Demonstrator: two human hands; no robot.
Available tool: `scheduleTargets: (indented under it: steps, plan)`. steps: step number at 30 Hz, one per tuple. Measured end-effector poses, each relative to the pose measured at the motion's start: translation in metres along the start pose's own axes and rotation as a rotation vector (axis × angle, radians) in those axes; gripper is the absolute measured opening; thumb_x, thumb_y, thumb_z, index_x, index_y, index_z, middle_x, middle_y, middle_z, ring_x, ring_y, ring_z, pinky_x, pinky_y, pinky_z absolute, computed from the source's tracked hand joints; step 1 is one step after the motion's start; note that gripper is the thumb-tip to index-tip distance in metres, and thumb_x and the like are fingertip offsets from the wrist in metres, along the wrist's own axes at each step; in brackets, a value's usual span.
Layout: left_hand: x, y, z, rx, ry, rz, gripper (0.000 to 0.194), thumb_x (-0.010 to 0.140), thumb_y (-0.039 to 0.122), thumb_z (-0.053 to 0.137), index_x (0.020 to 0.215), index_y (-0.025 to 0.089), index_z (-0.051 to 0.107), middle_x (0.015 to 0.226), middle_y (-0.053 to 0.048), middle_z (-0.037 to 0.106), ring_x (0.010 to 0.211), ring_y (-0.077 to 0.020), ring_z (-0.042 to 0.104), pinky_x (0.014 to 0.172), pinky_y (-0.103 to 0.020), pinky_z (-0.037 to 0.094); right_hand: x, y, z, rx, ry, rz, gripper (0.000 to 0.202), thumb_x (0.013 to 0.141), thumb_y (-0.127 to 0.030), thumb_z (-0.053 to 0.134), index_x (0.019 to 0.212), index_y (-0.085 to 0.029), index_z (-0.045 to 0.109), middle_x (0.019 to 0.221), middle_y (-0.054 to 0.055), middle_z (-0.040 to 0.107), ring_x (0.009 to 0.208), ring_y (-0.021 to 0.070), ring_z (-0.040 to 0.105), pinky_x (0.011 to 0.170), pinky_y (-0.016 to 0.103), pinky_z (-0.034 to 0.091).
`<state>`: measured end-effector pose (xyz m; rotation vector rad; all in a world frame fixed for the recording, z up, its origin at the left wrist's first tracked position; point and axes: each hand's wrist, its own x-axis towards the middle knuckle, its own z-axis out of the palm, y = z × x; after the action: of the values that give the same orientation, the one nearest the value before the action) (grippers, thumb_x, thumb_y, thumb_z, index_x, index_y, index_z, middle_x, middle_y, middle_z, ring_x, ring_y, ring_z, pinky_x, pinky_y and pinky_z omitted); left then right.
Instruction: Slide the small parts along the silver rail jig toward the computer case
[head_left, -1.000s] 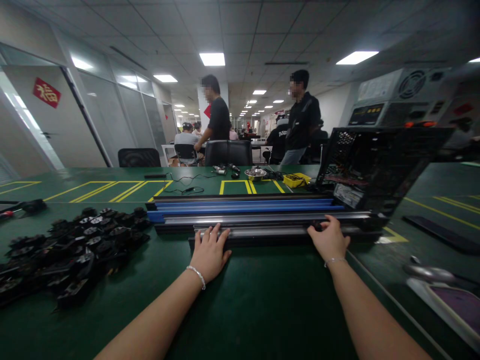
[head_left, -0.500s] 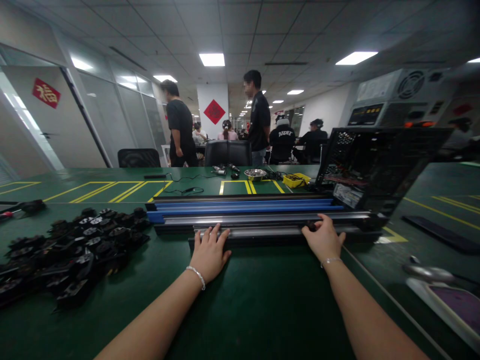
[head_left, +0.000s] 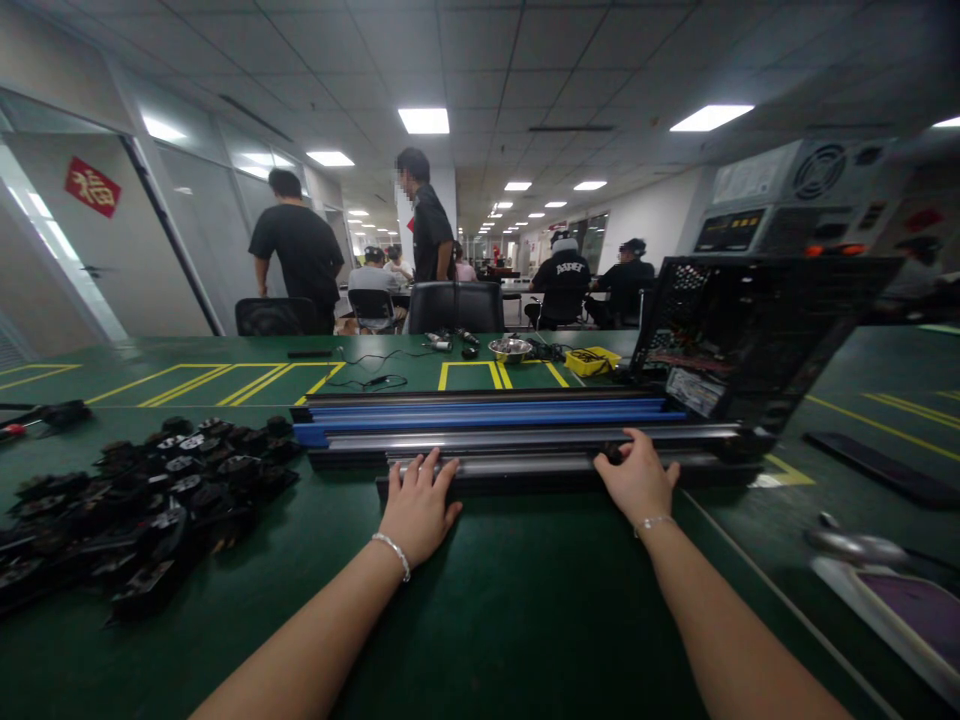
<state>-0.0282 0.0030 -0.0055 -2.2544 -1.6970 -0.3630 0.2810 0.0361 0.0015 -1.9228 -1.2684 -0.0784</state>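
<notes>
Several long rails lie side by side across the table, among them a blue bar [head_left: 495, 411] and, nearest me, a silver metal rail [head_left: 525, 465] with a dark edge. On the left end of that front rail rests my left hand [head_left: 416, 508], fingers spread and holding nothing. My right hand [head_left: 636, 482] is over the same rail toward its right end. Its thumb and finger pinch a small black knob-like piece [head_left: 613, 454], partly hidden by the fingers. Whether that piece is attached to the rail I cannot tell.
A heap of black parts [head_left: 180, 485] lies left of the rails. An opened computer case [head_left: 757, 330] stands at the right, with a dark bar [head_left: 885, 468] nearby. Farther back are a metal bowl [head_left: 510, 350] and a yellow basket [head_left: 592, 361]. People stand and sit beyond the table.
My right hand has slid slightly left along the rail with the black piece. My left hand stays put. Two people in the background have walked left.
</notes>
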Motion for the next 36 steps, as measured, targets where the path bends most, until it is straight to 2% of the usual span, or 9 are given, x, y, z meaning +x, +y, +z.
scheduleTargets:
  steps: [9, 20, 27, 36]
  plan:
    - [0.0, -0.002, 0.004, -0.001, 0.03, 0.015, 0.054, 0.08, 0.043, 0.047, 0.132, 0.031, 0.036, 0.141, -0.008, 0.036, 0.126, -0.0303, 0.034, 0.102, -0.053, 0.02, -0.003, -0.003, 0.003, 0.014, -0.019, -0.051, 0.049, 0.066, -0.039, 0.047, 0.111, -0.021, 0.043, 0.088, 0.002, 0.054, 0.091, 0.0235, 0.052, 0.097, 0.06, 0.01]
    - [0.0, -0.001, 0.002, -0.004, 0.013, 0.01, 0.054, 0.08, 0.043, 0.047, 0.132, 0.031, 0.036, 0.142, -0.008, 0.035, 0.126, -0.0303, 0.033, 0.103, -0.053, 0.019, -0.008, -0.01, 0.004, 0.01, -0.062, -0.086, 0.048, 0.067, -0.039, 0.048, 0.112, -0.021, 0.043, 0.088, 0.002, 0.056, 0.09, 0.0232, 0.053, 0.098, 0.059, 0.01]
    - [0.0, -0.001, 0.002, 0.001, 0.013, 0.012, 0.055, 0.08, 0.044, 0.047, 0.132, 0.03, 0.036, 0.142, -0.008, 0.036, 0.125, -0.0303, 0.034, 0.102, -0.053, 0.02, -0.01, -0.012, 0.006, -0.006, -0.056, -0.136, 0.046, 0.068, -0.041, 0.046, 0.109, -0.021, 0.045, 0.086, 0.001, 0.056, 0.087, 0.022, 0.054, 0.095, 0.056, 0.018]
    - [0.0, -0.001, 0.002, 0.001, 0.016, 0.012, 0.054, 0.08, 0.044, 0.047, 0.132, 0.031, 0.036, 0.142, -0.007, 0.035, 0.126, -0.0299, 0.034, 0.102, -0.053, 0.02, -0.012, -0.013, 0.009, 0.016, -0.05, -0.176, 0.045, 0.068, -0.041, 0.049, 0.108, -0.022, 0.046, 0.082, 0.0, 0.056, 0.084, 0.0213, 0.055, 0.095, 0.057, 0.018]
